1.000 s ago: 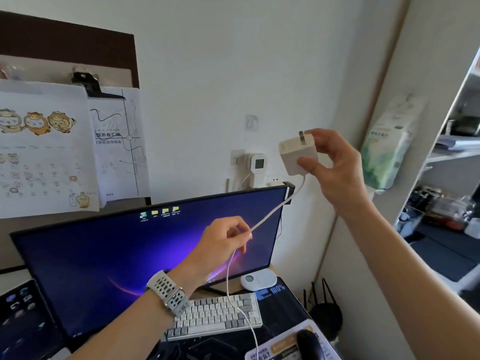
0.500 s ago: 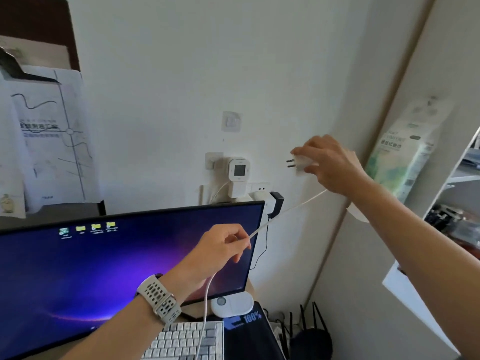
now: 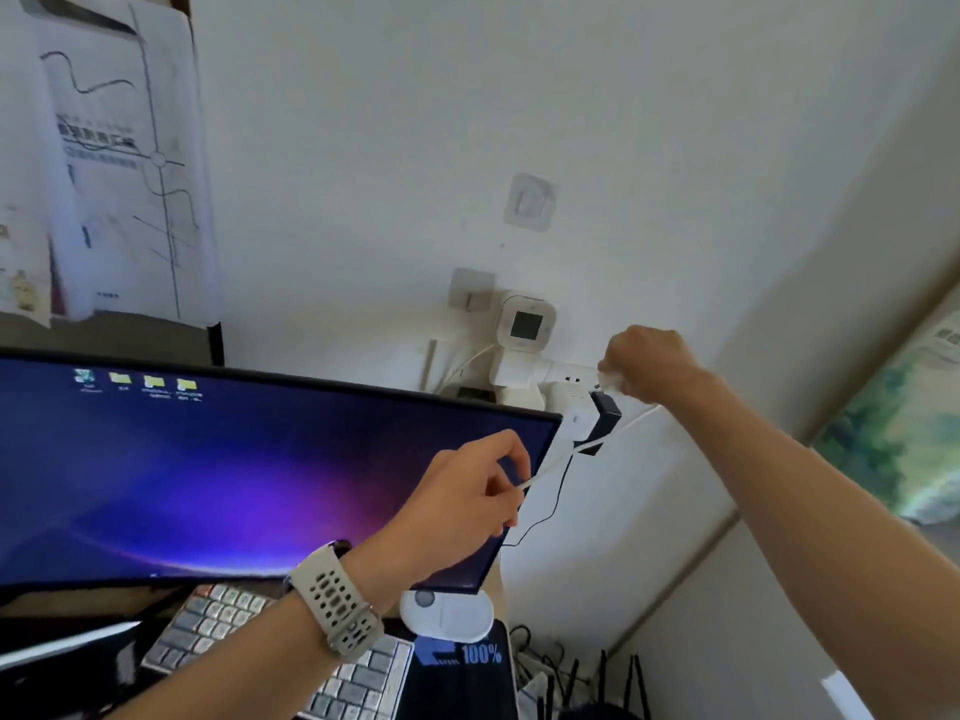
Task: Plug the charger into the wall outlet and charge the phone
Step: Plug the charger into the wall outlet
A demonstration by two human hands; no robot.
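While my right hand (image 3: 647, 363) is closing around the charger (image 3: 608, 379), I am holding it right at the outlet (image 3: 571, 381) on the wall (image 3: 519, 96). Only a small white bit of the charger is peeking out under my curled fingers (image 3: 615, 366), and it is blurry, so I cannot tell if its pins are in the holes.

The white cable (image 3: 550, 467) is running down from that hand, passing in front of a black plug (image 3: 605, 420) that is sitting in the outlet just below my fist. My left hand (image 3: 457, 506) is pinching the cable between thumb and fingertips, in front of the right edge of the monitor (image 3: 208, 470). A pale watch (image 3: 335, 600) is sitting on that wrist.

A small white box with a dark screen (image 3: 524, 324) is sticking to the wall just left of the outlet. A clear hook (image 3: 530, 202) is sitting higher up. A paper map (image 3: 130, 158) is hanging at the far left.

Below the monitor, a keyboard (image 3: 218, 621) is lying on the tabletop (image 3: 457, 683). A white oval thing (image 3: 447, 615) is lying beside it, under the monitor's corner.

I am not seeing the phone.
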